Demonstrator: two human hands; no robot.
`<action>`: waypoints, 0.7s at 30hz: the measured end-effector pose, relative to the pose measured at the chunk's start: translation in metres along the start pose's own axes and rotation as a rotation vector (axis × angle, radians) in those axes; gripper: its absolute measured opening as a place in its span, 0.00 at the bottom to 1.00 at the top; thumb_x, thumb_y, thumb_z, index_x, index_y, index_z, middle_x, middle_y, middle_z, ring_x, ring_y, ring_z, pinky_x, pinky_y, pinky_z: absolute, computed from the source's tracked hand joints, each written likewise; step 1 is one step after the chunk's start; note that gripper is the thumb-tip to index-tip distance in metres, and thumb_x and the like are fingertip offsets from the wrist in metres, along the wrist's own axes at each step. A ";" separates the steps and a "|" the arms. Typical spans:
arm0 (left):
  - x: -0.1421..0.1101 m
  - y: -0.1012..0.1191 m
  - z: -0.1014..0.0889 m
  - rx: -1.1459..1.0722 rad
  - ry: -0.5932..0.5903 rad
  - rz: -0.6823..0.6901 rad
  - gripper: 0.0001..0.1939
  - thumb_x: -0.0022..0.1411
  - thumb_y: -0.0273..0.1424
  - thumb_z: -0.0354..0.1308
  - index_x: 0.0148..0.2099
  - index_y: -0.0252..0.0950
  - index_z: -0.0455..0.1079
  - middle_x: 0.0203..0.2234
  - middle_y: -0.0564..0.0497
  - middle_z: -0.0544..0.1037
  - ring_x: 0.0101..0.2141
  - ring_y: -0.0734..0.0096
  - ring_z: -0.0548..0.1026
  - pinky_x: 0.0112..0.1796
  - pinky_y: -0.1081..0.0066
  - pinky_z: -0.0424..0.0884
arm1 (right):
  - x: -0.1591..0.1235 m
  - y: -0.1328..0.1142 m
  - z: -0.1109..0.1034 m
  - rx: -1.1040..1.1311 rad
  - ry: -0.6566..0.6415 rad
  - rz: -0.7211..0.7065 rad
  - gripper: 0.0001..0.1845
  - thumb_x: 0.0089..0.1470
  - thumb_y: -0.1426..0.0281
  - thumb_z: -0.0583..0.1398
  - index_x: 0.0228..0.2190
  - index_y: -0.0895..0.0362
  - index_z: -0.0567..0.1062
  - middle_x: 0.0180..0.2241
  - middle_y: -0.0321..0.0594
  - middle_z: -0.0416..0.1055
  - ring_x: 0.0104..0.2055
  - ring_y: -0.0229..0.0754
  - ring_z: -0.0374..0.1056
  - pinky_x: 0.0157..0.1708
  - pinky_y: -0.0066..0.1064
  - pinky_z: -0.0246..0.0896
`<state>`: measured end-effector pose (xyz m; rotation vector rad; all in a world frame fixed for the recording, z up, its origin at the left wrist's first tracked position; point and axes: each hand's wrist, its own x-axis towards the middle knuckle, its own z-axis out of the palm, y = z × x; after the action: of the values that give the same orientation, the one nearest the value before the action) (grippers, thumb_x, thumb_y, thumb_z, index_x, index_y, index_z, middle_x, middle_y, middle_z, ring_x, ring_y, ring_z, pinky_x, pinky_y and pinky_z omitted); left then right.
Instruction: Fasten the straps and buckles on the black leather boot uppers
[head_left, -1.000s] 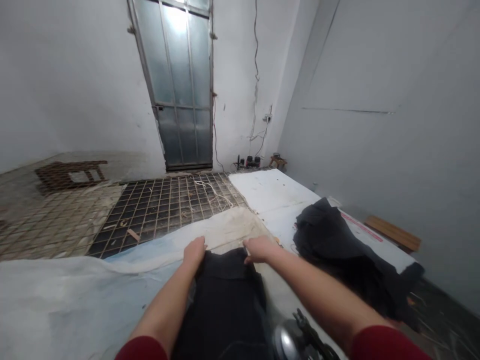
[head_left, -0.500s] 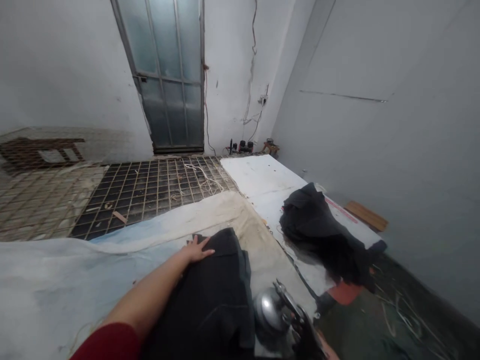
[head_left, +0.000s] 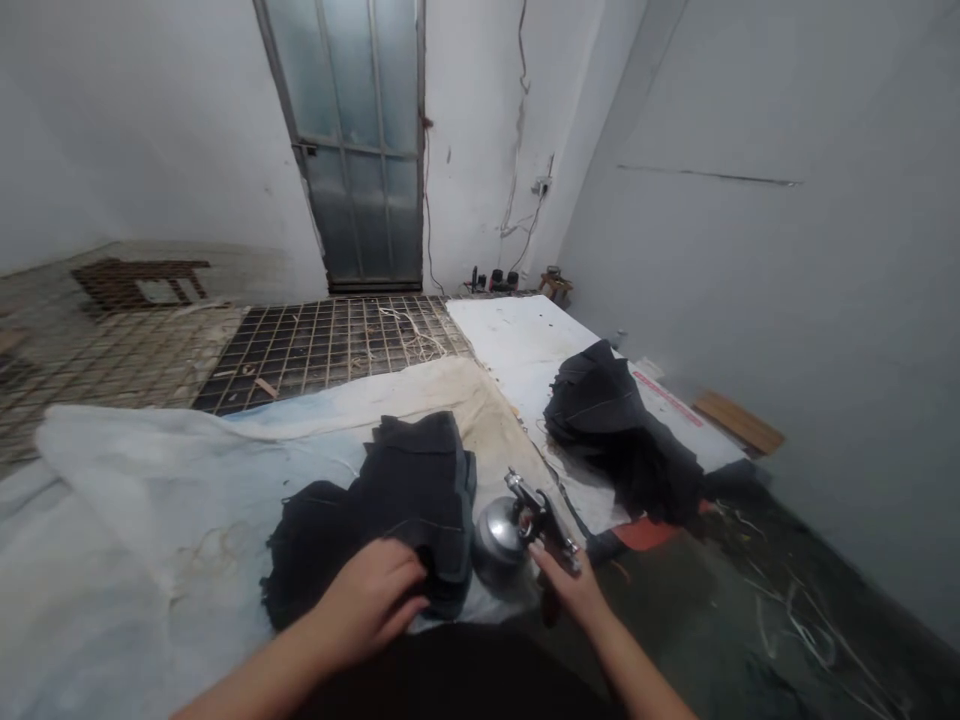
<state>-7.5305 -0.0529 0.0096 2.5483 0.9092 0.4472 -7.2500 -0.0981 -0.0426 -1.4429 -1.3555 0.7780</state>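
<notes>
A stack of black cloth pieces (head_left: 412,475) lies on the pale sheet (head_left: 202,500) in front of me. My left hand (head_left: 375,595) is at its near edge, fingers closed on the cloth; the thumb and fingertips are partly hidden. Just right of the stack stands a spray gun (head_left: 536,515) with a rounded silver cup. My right hand (head_left: 574,590) is closed round its handle, and the cup appears to rest on the sheet.
A second black cloth pile (head_left: 615,420) lies on a white board (head_left: 517,335) to the right, beside an orange-red item (head_left: 645,533). A wire grid (head_left: 322,345) spreads beyond the sheet. Loose cords (head_left: 806,640) lie on the dark floor at right.
Both hands first held the far edge of the black cloth. The right moved to the spray gun; the left lay spread on the cloth, then came back to its near edge and closed.
</notes>
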 end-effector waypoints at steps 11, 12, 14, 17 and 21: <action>-0.109 0.034 0.089 -0.176 0.395 -0.526 0.16 0.60 0.41 0.45 0.29 0.42 0.70 0.22 0.51 0.74 0.25 0.69 0.73 0.28 0.75 0.69 | 0.017 -0.031 -0.072 -0.102 -0.532 -0.120 0.23 0.48 0.56 0.56 0.43 0.58 0.70 0.39 0.45 0.72 0.41 0.47 0.68 0.43 0.36 0.62; -0.107 0.040 0.090 -0.173 0.400 -0.535 0.15 0.60 0.40 0.46 0.30 0.42 0.71 0.23 0.51 0.75 0.26 0.69 0.73 0.29 0.76 0.69 | 0.016 -0.030 -0.072 -0.109 -0.548 -0.128 0.24 0.48 0.56 0.56 0.43 0.58 0.70 0.39 0.44 0.72 0.41 0.47 0.67 0.43 0.35 0.62; -0.104 0.049 0.091 -0.166 0.405 -0.537 0.14 0.60 0.40 0.46 0.32 0.42 0.71 0.24 0.51 0.75 0.27 0.69 0.73 0.30 0.76 0.69 | 0.015 -0.027 -0.072 -0.109 -0.568 -0.127 0.24 0.49 0.56 0.55 0.43 0.59 0.69 0.38 0.44 0.71 0.40 0.46 0.67 0.41 0.34 0.62; -0.102 0.059 0.093 -0.161 0.376 -0.543 0.13 0.60 0.38 0.46 0.33 0.43 0.71 0.26 0.52 0.75 0.28 0.70 0.74 0.31 0.77 0.69 | 0.013 -0.025 -0.070 -0.122 -0.592 -0.124 0.24 0.49 0.56 0.54 0.43 0.60 0.68 0.35 0.43 0.71 0.37 0.45 0.67 0.39 0.34 0.63; -0.102 0.065 0.099 -0.127 0.405 -0.541 0.12 0.60 0.39 0.47 0.32 0.43 0.71 0.26 0.51 0.76 0.28 0.69 0.74 0.30 0.77 0.69 | 0.008 -0.027 -0.071 -0.124 -0.652 -0.153 0.21 0.50 0.58 0.55 0.43 0.57 0.69 0.36 0.41 0.71 0.39 0.44 0.67 0.41 0.33 0.62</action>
<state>-7.5294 -0.1911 -0.0633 2.0095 1.5950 0.8264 -7.1930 -0.1082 0.0069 -1.1990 -2.0081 1.1347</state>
